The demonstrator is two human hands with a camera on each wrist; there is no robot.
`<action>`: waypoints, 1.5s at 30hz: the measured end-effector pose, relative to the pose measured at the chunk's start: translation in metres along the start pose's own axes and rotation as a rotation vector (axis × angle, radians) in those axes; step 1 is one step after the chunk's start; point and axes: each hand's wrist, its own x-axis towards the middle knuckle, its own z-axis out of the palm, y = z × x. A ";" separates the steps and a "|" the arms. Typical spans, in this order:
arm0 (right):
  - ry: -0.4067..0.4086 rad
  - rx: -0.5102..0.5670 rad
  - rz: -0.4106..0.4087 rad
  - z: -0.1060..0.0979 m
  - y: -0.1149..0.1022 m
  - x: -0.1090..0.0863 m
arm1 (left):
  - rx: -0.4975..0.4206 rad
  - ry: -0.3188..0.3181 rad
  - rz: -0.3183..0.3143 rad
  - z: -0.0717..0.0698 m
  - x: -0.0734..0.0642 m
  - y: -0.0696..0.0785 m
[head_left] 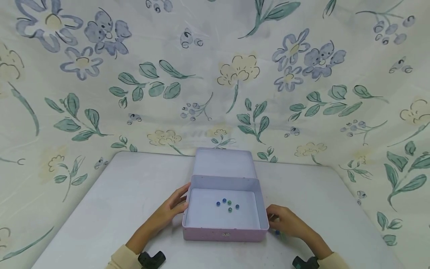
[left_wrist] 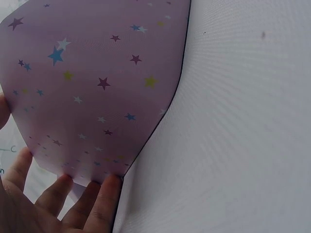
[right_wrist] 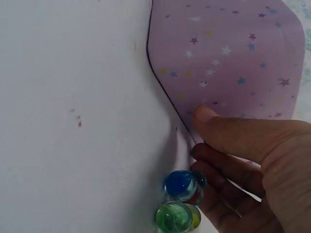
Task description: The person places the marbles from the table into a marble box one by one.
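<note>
The left hand [head_left: 169, 206] is set against the left wall of the box [head_left: 226, 235], fingers spread, tips touching the star-printed side. Across at the right wall, the right hand [head_left: 287, 221] has its fingers loosely bent, thumb against the metal and index fingertip by the bottom edge; whether anything is pinched, the pictures cannot tell. One hand on each side: that looks like a way to steady the box, with the right hand also well placed by the loose marbles [right_wrist: 179, 184], a blue and a green among them, bunched just outside the right wall, close against those fingers.

Inward, and five more marbles [head_left: 229, 202], three blue, two green, sit apart on the box floor, right of its middle, the walls seemingly there to stop them rolling off. The box itself stands flat on the table [head_left: 144, 186], clasp side facing the person, long axis apparently running from hand to hand. Beyond its far wall lies the lid [head_left: 223, 162], folded back, presumably to leave the inside in reach. Past that, the flowered cloth [head_left: 235, 123].
</note>
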 end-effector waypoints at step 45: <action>0.208 -0.076 -0.041 -0.022 0.004 -0.010 | -0.006 -0.007 -0.016 -0.001 -0.001 0.001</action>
